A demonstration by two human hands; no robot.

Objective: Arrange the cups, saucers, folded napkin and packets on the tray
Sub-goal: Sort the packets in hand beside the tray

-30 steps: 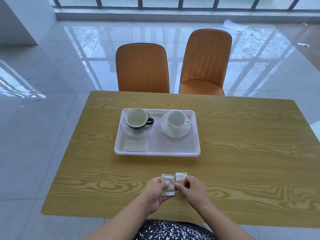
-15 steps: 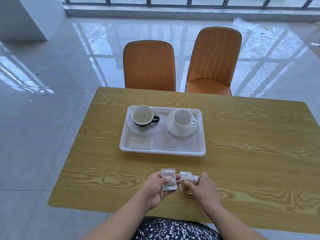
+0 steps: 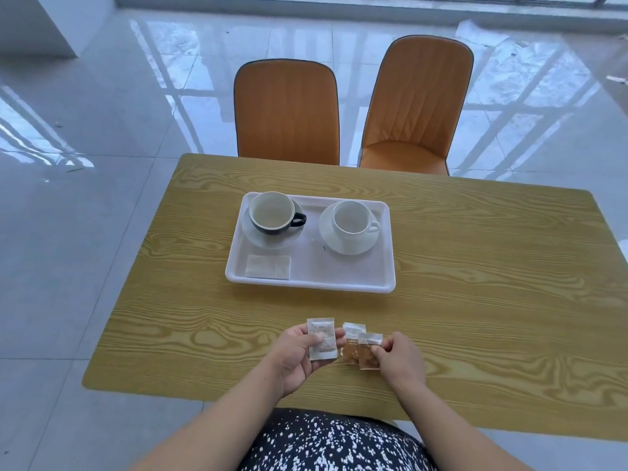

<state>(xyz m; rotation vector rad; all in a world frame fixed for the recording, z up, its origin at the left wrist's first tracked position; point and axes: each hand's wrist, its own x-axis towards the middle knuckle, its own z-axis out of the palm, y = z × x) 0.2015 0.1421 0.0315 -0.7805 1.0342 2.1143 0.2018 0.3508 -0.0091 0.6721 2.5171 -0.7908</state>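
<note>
Two hands hold small packets over the near edge of a yellow wood-grain table (image 3: pixel 475 283), in front of a set tray.

On the white rectangular plastic tray (image 3: pixel 339 284), the dark cup with a white inside (image 3: pixel 272 212) stands on a white saucer (image 3: pixel 268 240) at the far left, with the folded white napkin (image 3: pixel 268 266) flat in the near left corner. The white cup (image 3: pixel 351 217) sits on its own white saucer (image 3: pixel 339 247) at the far right. Nearer, off the tray, the left hand (image 3: pixel 295 355) curls its fingers and thumb round a white packet (image 3: pixel 321 338). Just beside it is a brown packet (image 3: pixel 350 348), partly overlapped by a second brown packet (image 3: pixel 367 351). The right hand (image 3: pixel 401 360) pinches the second one; what holds the first I cannot tell. Two orange chairs (image 3: pixel 287 110) stand beyond the table.
</note>
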